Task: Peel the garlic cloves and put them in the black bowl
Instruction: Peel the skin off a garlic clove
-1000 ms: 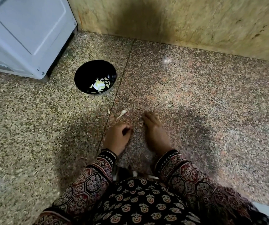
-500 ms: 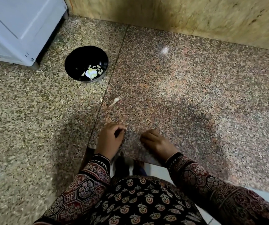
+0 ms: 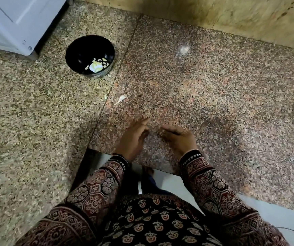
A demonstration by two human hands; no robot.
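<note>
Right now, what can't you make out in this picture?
Head view, left hand and right hand: motion blur and curled fingers hide whether either holds a clove.
Head view, pieces in the black bowl: too small to tell cloves from peel.
Head view, white appliance: cut off by the top-left edge.
Head view, pale piece on counter: too small.

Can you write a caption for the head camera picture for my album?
Left hand and right hand at the counter's edge, one loose garlic clove lying between them and the black bowl.
</note>
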